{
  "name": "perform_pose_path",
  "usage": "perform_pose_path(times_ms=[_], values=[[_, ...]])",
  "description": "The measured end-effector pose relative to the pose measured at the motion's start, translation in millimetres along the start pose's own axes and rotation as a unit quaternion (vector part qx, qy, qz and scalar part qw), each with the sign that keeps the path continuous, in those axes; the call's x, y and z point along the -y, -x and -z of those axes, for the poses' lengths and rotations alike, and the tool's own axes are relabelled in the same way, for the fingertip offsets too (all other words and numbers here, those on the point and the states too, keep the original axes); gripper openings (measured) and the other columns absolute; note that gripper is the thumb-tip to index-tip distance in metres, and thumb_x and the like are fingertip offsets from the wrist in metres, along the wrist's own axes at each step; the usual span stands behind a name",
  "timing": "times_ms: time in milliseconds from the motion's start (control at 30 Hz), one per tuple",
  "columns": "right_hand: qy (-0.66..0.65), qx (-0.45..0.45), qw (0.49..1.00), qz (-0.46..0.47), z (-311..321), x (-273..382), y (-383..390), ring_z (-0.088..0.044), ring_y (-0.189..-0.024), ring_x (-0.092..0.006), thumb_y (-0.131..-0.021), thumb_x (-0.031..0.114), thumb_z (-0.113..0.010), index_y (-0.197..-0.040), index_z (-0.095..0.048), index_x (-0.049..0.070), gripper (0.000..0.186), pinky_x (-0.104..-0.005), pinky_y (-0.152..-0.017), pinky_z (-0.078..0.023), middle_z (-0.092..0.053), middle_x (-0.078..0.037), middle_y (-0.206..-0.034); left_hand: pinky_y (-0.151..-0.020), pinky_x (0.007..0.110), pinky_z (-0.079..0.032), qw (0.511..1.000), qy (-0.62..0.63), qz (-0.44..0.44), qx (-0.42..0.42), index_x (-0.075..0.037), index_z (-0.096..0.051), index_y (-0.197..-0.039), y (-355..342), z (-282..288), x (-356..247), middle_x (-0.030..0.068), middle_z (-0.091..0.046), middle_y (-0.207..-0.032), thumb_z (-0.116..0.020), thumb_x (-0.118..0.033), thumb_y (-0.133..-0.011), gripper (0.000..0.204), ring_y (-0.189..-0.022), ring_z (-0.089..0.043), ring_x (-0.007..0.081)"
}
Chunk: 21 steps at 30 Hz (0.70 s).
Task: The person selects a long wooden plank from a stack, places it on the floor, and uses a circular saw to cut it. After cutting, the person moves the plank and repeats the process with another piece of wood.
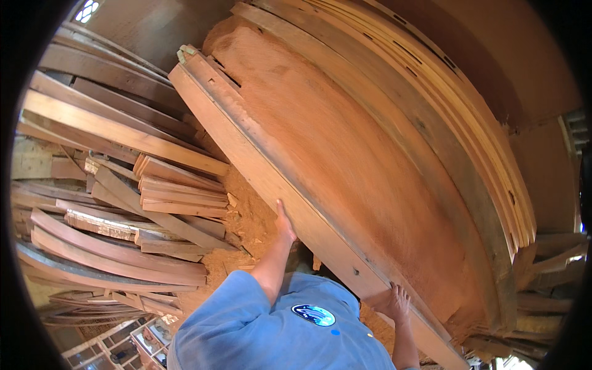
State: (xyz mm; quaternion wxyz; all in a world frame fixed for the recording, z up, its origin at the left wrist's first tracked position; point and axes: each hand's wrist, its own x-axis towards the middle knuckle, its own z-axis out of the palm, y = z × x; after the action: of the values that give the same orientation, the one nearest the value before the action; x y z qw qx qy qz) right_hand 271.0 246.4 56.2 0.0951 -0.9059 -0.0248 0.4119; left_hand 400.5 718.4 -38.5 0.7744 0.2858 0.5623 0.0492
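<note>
A long, light-brown wooden plank [246, 161] slants along the near edge of a workbench [345, 160] thickly coated in reddish sawdust. It runs from the upper left down to the lower right. My left hand [285, 225] grips its near side about midway, with the thumb up against the face and the other fingers hidden. Farther down, my right hand [398, 302] holds the plank near its lower end, fingers over the top edge. A dark knot or hole [356, 271] shows in the wood between my hands.
Several long boards [487, 166] lie stacked along the bench's far side. To the left are piled beams [123, 132], short offcuts [182, 188] and curved pieces [117, 259]. Sawdust and wood chips [246, 216] cover the floor. A pale frame [111, 345] stands at the lower left.
</note>
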Motion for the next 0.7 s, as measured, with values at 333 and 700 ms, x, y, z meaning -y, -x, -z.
perform_pose_path(times_ms=[333,700], values=[[0.121,-0.15,0.98,0.039,-48,14,39,-0.029,-0.152,-0.0444,-0.052,0.053,-0.096,-0.162,-0.025,0.005,0.14,-0.0695,-0.121,-0.021,-0.034,-0.023,-0.162,-0.107,0.057,-0.051,0.997,0.013,-0.032,-0.061,0.012,-0.044,-0.148,-7,8,1,0.028,-0.057,-0.145,-0.072,-0.068,-0.089,0.103,-0.128,-0.062,0.04],[0.064,-0.069,0.995,-0.037,-39,13,34,-0.038,-0.147,-0.0421,-0.063,0.055,-0.093,-0.164,-0.021,0.005,0.133,-0.0674,-0.121,-0.025,-0.041,-0.023,-0.156,-0.117,0.055,-0.041,0.996,0.045,0.048,0.057,0.001,-0.047,-0.152,-11,22,-11,0.0212,-0.056,-0.15,-0.078,-0.065,-0.085,0.099,-0.138,-0.053,0.0374]])
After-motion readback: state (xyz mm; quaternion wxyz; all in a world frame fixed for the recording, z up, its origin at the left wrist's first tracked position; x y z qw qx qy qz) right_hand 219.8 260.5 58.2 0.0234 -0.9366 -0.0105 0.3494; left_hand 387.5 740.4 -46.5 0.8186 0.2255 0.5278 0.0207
